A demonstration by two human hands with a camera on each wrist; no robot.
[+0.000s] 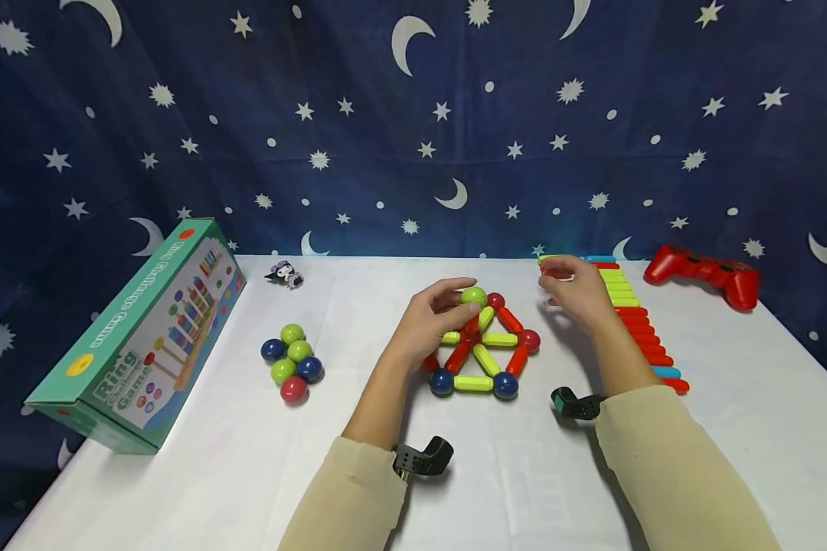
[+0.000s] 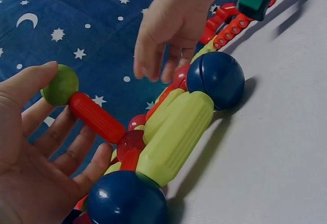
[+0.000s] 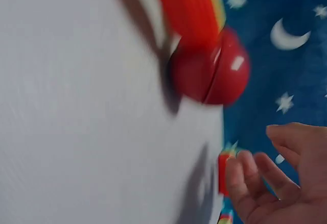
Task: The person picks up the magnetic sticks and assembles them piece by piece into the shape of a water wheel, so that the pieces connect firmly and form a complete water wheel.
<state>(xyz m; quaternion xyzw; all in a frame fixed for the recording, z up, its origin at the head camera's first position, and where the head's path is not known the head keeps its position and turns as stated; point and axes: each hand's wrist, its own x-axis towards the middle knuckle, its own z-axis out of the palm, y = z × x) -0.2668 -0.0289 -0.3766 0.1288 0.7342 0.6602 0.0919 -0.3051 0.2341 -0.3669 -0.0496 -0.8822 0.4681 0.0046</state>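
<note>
My left hand [image 1: 430,317] pinches a green ball [image 2: 60,85] between thumb and finger. That ball sits at the top end of a red rod [image 2: 97,118], which rises at a tilt from a red ball [image 2: 131,141] in the middle of the magnetic-stick structure. Blue balls [image 1: 506,385], red balls [image 1: 529,340] and yellow-green rods [image 1: 473,383] make up the flat part on the table. Over the far end of a row of loose rods [image 1: 630,312], my right hand [image 1: 579,291] has loosely bent fingers, and nothing shows between them in the wrist views.
A cluster of loose balls [image 1: 293,389] lies left of the structure. Farther left stands a green game box [image 1: 165,329], with a small figurine [image 1: 286,274] near the back edge. A red game controller [image 1: 703,275] rests at back right. A starry blue cloth [image 1: 358,184] hangs behind the table.
</note>
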